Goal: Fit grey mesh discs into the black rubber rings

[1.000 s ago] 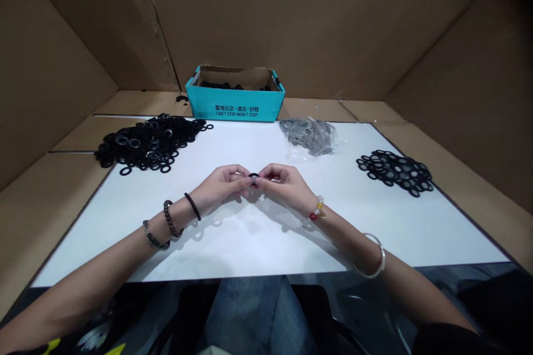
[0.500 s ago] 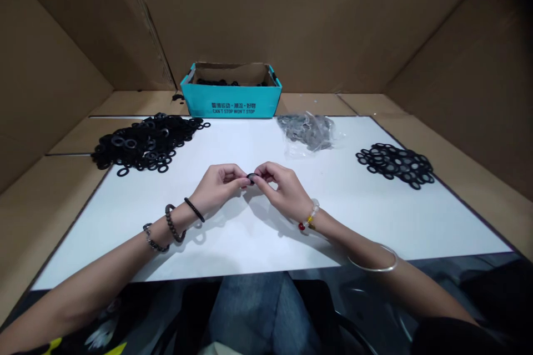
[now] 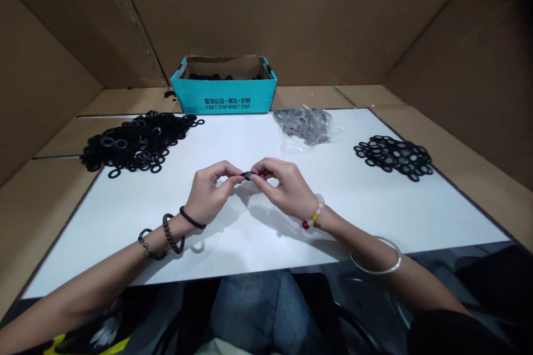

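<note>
A small black ring (image 3: 248, 176) is pinched between my two hands above the middle of the white board (image 3: 266, 244). My left hand (image 3: 212, 188) grips its left edge between thumb and forefinger. From the other side, the thumb and fingers of my right hand (image 3: 283, 186) close on its right edge. The ring is seen nearly edge-on, and the fingertips cover part of it. To the left lies a heap of loose black rings (image 3: 137, 141). On the right is a smaller pile of black rings with grey centres (image 3: 393, 156).
A turquoise box (image 3: 225, 97) holding black pieces stands at the back. Beside it, a clear plastic bag (image 3: 306, 125) contains grey discs. Cardboard walls (image 3: 312, 22) enclose the back and both sides.
The ring is still held by both hands, now tilted more edge-on. My left hand's fingers have shifted slightly outward along its edge. The camera view has moved a little.
</note>
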`<state>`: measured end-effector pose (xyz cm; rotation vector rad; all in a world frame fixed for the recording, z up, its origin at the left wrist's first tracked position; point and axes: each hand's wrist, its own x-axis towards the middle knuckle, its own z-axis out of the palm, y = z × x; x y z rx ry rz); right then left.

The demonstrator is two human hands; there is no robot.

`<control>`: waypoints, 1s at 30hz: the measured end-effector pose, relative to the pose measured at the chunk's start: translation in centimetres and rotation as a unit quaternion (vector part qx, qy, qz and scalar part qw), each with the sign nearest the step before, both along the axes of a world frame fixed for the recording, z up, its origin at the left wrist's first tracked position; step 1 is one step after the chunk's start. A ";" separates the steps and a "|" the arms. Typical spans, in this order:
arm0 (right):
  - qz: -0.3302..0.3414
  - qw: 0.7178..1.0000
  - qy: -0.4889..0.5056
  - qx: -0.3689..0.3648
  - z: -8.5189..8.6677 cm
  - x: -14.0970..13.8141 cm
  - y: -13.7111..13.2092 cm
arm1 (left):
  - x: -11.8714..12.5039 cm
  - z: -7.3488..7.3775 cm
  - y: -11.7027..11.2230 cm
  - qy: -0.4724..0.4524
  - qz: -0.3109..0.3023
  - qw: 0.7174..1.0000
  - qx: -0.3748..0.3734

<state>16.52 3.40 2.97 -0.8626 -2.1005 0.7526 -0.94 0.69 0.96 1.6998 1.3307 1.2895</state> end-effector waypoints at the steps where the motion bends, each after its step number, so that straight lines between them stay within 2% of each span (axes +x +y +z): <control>1: 0.000 1.000 0.002 -0.005 0.1 0.0 0.0 | 0.0 0.1 -0.1 0.008 0.001 1.000 0.006; 13: -0.008 0.999 0.032 0.022 -0.1 0.0 -0.2 | 0.1 0.5 -0.1 0.014 0.005 1.000 0.019; 26: -0.006 1.000 0.007 0.023 0.1 0.0 -0.3 | 0.0 0.2 -0.2 0.017 0.006 1.000 0.007; 30: -0.002 1.000 -0.010 0.003 0.2 0.1 -0.3 | 0.0 0.2 -0.1 0.023 0.006 1.000 -0.002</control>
